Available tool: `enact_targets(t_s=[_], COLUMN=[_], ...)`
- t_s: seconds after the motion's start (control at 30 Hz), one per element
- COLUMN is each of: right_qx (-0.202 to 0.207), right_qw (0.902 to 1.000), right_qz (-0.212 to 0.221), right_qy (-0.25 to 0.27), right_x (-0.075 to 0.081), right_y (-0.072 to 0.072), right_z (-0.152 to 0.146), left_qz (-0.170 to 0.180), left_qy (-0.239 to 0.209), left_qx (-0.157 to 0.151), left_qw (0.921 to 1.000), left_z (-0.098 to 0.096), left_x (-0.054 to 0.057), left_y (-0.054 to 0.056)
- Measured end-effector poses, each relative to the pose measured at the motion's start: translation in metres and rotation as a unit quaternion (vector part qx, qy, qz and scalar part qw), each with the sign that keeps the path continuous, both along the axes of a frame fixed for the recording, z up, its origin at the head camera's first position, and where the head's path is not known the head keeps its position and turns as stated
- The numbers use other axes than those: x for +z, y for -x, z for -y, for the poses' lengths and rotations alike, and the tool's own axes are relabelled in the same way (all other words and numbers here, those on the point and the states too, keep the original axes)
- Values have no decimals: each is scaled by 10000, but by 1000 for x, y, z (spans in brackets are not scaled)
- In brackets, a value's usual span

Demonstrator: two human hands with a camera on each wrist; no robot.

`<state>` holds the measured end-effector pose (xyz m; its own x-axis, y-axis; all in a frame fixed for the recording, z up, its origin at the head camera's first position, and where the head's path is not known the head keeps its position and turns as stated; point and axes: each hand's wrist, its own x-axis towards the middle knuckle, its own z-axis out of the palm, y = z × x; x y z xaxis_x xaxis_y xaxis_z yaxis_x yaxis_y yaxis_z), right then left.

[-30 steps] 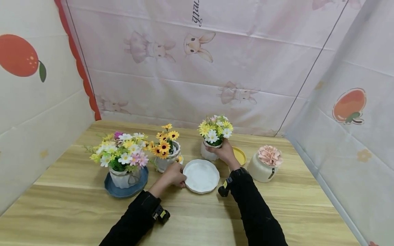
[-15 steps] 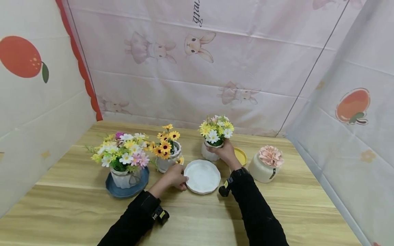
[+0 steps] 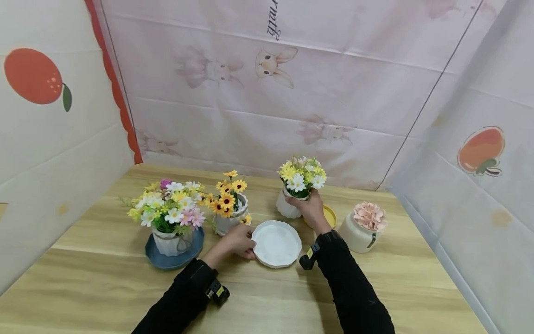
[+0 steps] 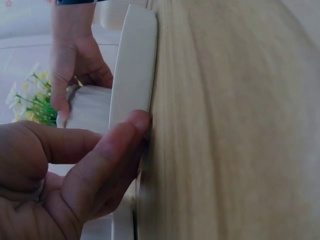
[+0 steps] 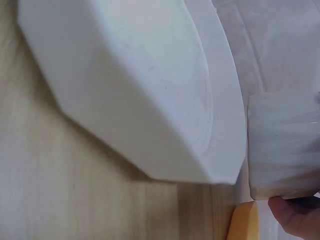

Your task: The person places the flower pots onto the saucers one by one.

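My left hand (image 3: 238, 242) pinches the left rim of a white faceted saucer (image 3: 277, 244), its thumb and fingers at the edge in the left wrist view. The saucer lies on the wooden table (image 3: 258, 297). Behind it, my right hand (image 3: 312, 209) grips a white flowerpot (image 3: 287, 205) around its right side near the top. Yellow and white daisies (image 3: 302, 176) fill this pot, which leans slightly, flowers to the right. The right wrist view has the pot's white wall (image 5: 282, 145) beyond the saucer, fingers at its lower edge.
At left, a pot of mixed flowers (image 3: 168, 204) stands on a blue saucer (image 3: 154, 260). A pot of orange flowers (image 3: 227, 222) is behind my left hand. A yellow saucer (image 3: 330, 215) lies by my right wrist, beside a cream jar (image 3: 356, 234) with pink blooms.
The daisy pot in my right hand has shifted slightly right and tipped a little. My left hand keeps its pinch on the white saucer. The head view has swung slightly left.
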<state>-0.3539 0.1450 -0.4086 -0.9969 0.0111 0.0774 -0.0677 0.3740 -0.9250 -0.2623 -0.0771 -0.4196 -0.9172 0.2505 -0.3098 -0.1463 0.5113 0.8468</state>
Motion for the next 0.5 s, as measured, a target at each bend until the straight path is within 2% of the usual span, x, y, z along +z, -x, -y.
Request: enact_targets(t_s=[0.17,0.37,0.5], right_qx=[22,3,-28], right_qw=[9991,9977,9967], right_qz=[-156,-500,-538], right_qy=[-386,-467,-611], right_x=[-1,0,3], right_y=[-4,-6,-6], right_z=[-1,-4,-7], left_qz=[69,98,83], left_qy=[-22,-184,-247], left_qx=[46,41,7], left_qw=[10000,9998,9997], left_z=[0,-1,-2], left_x=[-2,0,0], left_y=[0,-1,0])
